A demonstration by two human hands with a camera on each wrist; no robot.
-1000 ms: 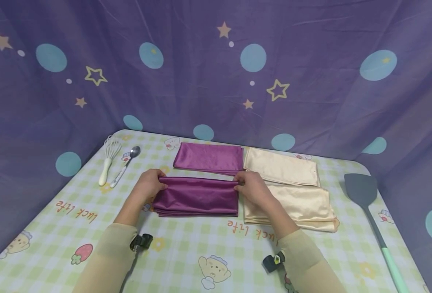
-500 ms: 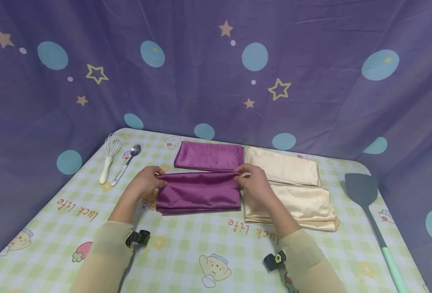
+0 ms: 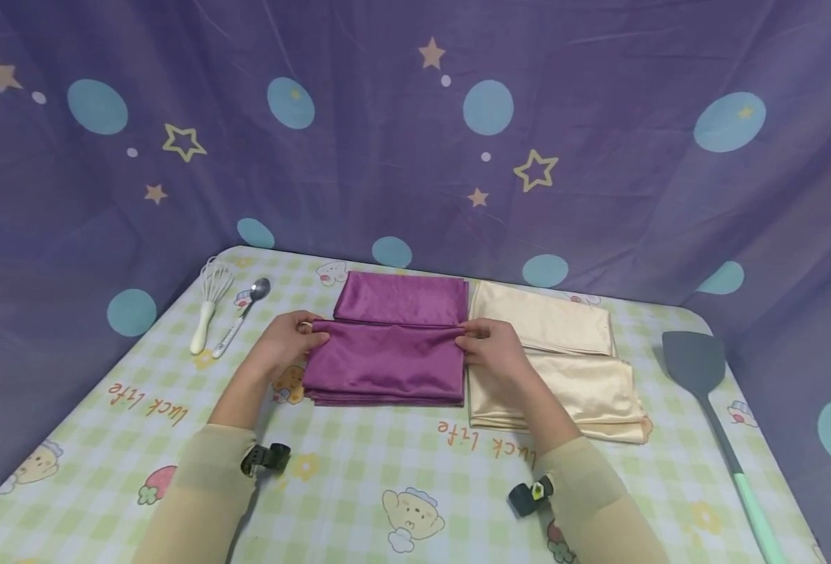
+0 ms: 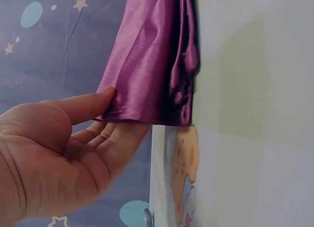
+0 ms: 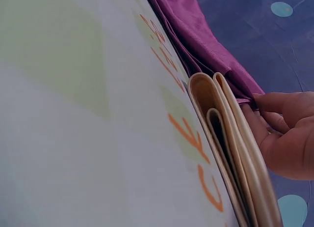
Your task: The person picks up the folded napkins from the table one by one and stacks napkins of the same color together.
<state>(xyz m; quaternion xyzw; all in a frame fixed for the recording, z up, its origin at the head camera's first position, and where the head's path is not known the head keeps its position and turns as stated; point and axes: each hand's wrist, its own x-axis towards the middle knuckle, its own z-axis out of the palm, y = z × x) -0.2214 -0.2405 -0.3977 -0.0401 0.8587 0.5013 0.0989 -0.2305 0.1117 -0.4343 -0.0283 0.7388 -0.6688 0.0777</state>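
Note:
A folded purple satin cloth [image 3: 387,364] lies in the middle of the table, its far edge held at both corners. My left hand [image 3: 286,342] pinches the far left corner, thumb on top and fingers beneath, as the left wrist view shows on the cloth [image 4: 137,65]. At the far right corner my right hand [image 3: 493,349] pinches the same cloth between thumb and fingers. Directly behind it lies a second folded purple cloth [image 3: 404,298]. Two folded cream satin cloths, a far one [image 3: 542,317] and a near one [image 3: 584,392], lie to the right; the right forearm partly covers the near one.
A whisk [image 3: 207,313] and a spoon [image 3: 246,313] lie at the far left. On the right side rests a grey spatula [image 3: 697,368] with a mint handle. The table [image 3: 359,501] has a checked cover, and a purple curtain [image 3: 387,172] hangs behind.
Both hands have moved the near purple cloth away from the person and slightly right, so its far edge now meets the purple cloth behind. The other items have stayed put.

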